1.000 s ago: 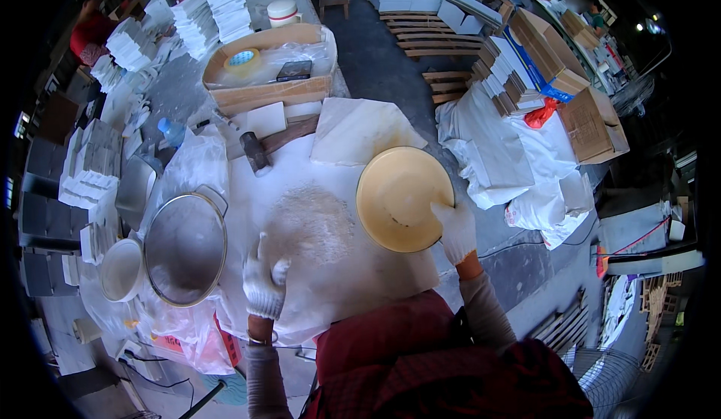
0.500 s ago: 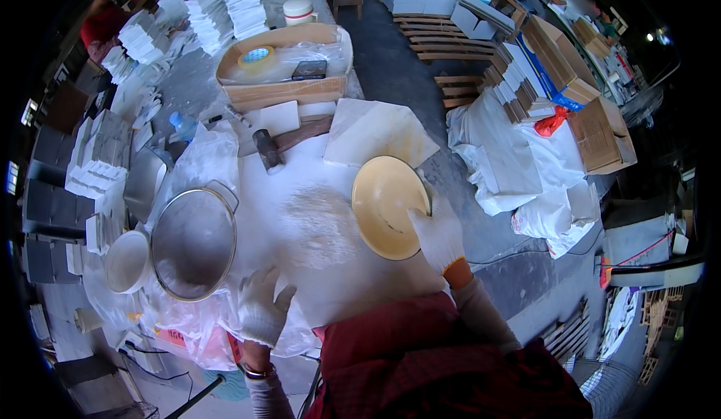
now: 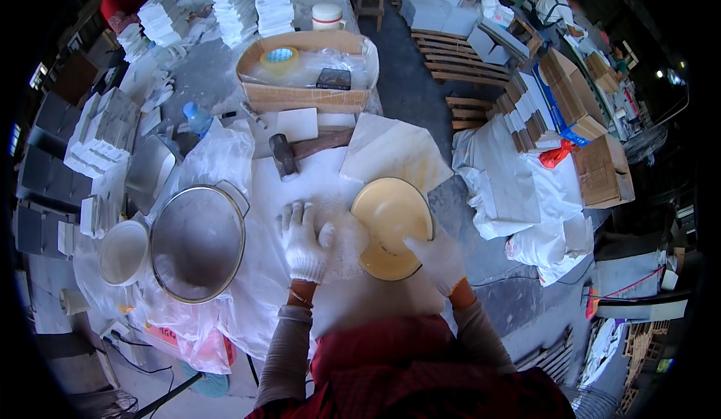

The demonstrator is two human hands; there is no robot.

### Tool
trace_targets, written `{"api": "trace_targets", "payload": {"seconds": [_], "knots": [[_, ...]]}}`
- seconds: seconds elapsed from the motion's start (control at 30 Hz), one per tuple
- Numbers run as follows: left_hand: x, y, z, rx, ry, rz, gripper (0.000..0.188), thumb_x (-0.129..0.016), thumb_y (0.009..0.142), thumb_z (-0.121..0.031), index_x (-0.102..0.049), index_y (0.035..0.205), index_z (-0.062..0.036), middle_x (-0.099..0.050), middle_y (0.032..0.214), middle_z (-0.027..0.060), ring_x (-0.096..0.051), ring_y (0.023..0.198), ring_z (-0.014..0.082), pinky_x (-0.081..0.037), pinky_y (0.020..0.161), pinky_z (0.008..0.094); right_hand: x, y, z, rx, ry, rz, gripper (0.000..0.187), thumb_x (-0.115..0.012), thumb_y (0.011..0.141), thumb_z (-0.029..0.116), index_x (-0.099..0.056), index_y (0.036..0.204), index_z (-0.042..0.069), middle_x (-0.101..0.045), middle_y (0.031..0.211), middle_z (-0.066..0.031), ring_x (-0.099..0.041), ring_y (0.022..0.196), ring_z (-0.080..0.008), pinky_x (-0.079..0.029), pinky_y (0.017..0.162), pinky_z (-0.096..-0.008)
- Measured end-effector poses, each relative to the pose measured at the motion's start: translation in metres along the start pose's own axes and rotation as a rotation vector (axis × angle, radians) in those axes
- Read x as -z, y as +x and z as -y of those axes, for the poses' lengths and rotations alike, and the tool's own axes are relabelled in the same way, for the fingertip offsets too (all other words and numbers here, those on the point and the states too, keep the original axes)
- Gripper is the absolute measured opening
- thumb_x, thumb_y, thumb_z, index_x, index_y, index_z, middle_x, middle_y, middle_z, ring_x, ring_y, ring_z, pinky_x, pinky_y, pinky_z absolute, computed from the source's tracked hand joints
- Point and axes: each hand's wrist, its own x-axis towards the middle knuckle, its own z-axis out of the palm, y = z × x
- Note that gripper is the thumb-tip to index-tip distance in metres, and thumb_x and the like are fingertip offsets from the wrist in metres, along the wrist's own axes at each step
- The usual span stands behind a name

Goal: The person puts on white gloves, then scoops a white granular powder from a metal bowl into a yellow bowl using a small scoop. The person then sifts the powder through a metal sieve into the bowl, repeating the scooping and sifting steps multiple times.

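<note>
Gloved right hand (image 3: 439,260) is clamped on the shallow yellow round bowl's (image 3: 390,220) rim to tilt it, while the gloved left hand (image 3: 304,242) is laid flat, fingers apart, on white powder (image 3: 345,239) just beside that bowl.

You had free white sheet (image 3: 263,194) between the sieve (image 3: 197,242) and your left hand (image 3: 304,242); a hammer (image 3: 289,154) and cardboard box (image 3: 304,97) blocked the table's far edge.

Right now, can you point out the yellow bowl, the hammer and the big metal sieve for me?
yellow bowl (image 3: 389,220), head view, on its inner surface.
hammer (image 3: 285,157), head view, on its dark head.
metal sieve (image 3: 197,242), head view, on its mesh middle.
</note>
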Motion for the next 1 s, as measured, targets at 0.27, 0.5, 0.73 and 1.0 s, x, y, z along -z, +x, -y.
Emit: {"api": "trace_targets", "payload": {"seconds": [0.27, 0.5, 0.73, 1.0], "knots": [[-0.012, -0.010, -0.034, 0.185, -0.350, -0.037, 0.050, -0.064, 0.085, -0.023, -0.056, 0.128, 0.0000, -0.053, 0.132, 0.0259, -0.046, 0.125, 0.0440, -0.034, 0.108, 0.0494, -0.045, -0.017, 0.013, 0.185, 0.284, -0.075, 0.049, -0.068, 0.082, 0.007, -0.053, 0.127, -0.002, -0.062, 0.118, -0.0153, -0.059, 0.110, -0.0245, -0.048, 0.093, -0.0355], [-0.007, -0.010, -0.097, 0.182, -0.402, 0.074, 0.056, -0.066, 0.088, -0.029, -0.054, 0.131, 0.0038, -0.046, 0.139, 0.0273, -0.038, 0.133, 0.0436, -0.031, 0.111, 0.0484, -0.045, -0.005, -0.019, 0.069, 0.500, -0.007, 0.039, -0.064, 0.084, 0.006, -0.058, 0.121, -0.004, -0.066, 0.108, -0.0106, -0.062, 0.097, -0.0156, -0.051, 0.080, -0.0285], [0.027, 0.005, -0.113, -0.092, -0.603, 0.268, 0.047, -0.066, 0.088, -0.029, -0.060, 0.124, 0.0009, -0.053, 0.133, 0.0251, -0.045, 0.129, 0.0425, -0.034, 0.110, 0.0466, -0.036, 0.009, -0.068, 0.210, 0.482, 0.092, 0.038, -0.059, 0.082, 0.002, -0.058, 0.119, -0.008, -0.066, 0.107, -0.0124, -0.065, 0.092, -0.0194, -0.053, 0.079, -0.0298], [0.111, -0.023, -0.082, -0.289, -0.611, 0.140, 0.027, -0.065, 0.086, -0.023, -0.068, 0.103, -0.0029, -0.064, 0.114, 0.0156, -0.059, 0.111, 0.0371, -0.040, 0.101, 0.0514, -0.042, 0.011, -0.062, 0.020, 0.919, 0.218, 0.038, -0.060, 0.084, 0.003, -0.058, 0.121, -0.006, -0.066, 0.109, -0.0128, -0.066, 0.094, -0.0221, -0.054, 0.082, -0.0328]]}}
